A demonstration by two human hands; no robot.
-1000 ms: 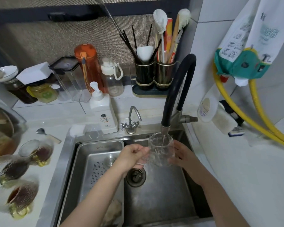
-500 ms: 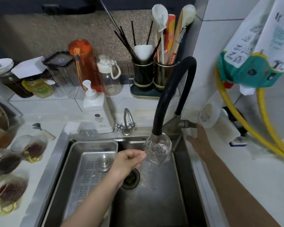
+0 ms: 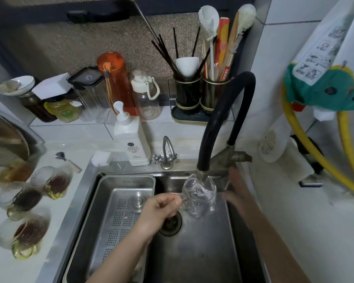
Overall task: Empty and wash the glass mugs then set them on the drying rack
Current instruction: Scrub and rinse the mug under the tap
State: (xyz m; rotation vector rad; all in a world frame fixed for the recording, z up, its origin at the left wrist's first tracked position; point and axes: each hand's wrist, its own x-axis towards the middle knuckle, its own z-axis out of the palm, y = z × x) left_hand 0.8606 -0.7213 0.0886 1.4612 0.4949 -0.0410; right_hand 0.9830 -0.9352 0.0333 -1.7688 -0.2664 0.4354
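My left hand [image 3: 159, 209] grips the handle of a clear glass mug [image 3: 199, 198], holding it over the sink [image 3: 202, 252] with its mouth right under the black faucet spout [image 3: 202, 173]. My right hand [image 3: 234, 190] is blurred, just right of the mug and below the faucet lever [image 3: 236, 156], fingers apart, holding nothing. On the counter at the left stand three glass mugs with dark liquid: one at the back [image 3: 53, 181], one in the middle [image 3: 22, 198], one at the front [image 3: 26, 234].
A perforated steel tray [image 3: 119, 211] fills the sink's left half, the drain [image 3: 171, 223] beside it. A soap pump bottle [image 3: 131, 139], small tap [image 3: 166, 154], jars, utensil holders [image 3: 200, 94] line the back. A yellow hose [image 3: 315, 152] hangs at the right. A spoon [image 3: 66, 161] lies nearby.
My right hand let go of the mug, went to the faucet lever, and now has dropped back beside the mug. My left hand kept the mug under the spout.
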